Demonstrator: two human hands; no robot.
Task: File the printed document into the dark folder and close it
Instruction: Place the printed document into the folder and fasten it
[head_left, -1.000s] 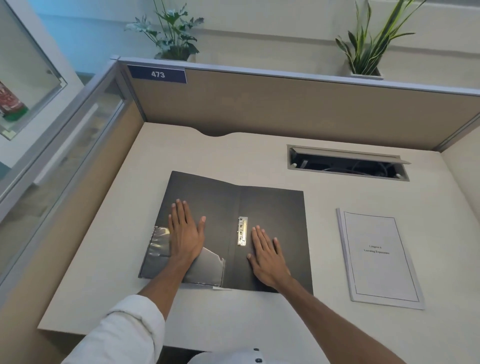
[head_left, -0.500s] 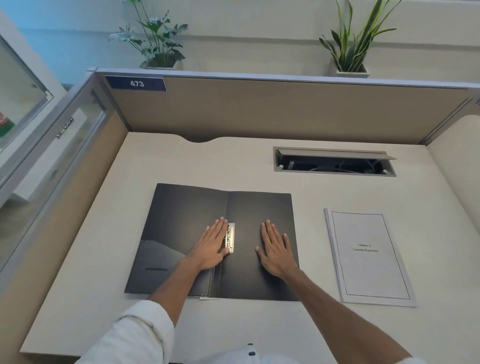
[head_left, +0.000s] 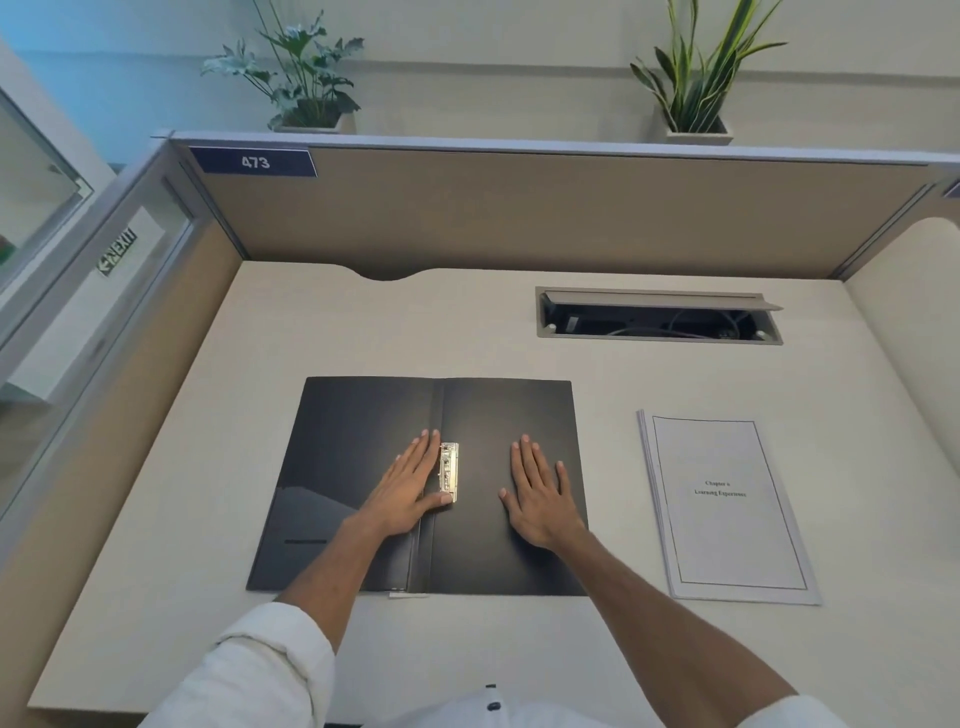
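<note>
A pale desk (head_left: 519, 322) inside a cubicle was seen from above, w/ two bare forearms reaching in from the bottom edge. The dark folder (head_left: 363, 431) lay fully opened flat at centre, spine running front to back; both covers looked thin & stiff-ish, prob. light, w/ a glossy pocket on the left inner cover. The printed document (head_left: 727, 509), a thin stapled or bound stack of white sheets w/ a title page, was laid on the desk just right of the folder, not touching it. It was judged light, floppy & easily creased, so best lifted by a long edge w/ support underneath. The left hand (head_left: 410, 488) was pressed flat, fingers together, on the left cover, thumb tip touching the metal clip (head_left: 449, 474). The right hand (head_left: 540, 493) was spread flat on the right cover. Nothing was gripped by either hand. The clip was judged stiff & springy; whether it was raised couldn't be told.
</note>
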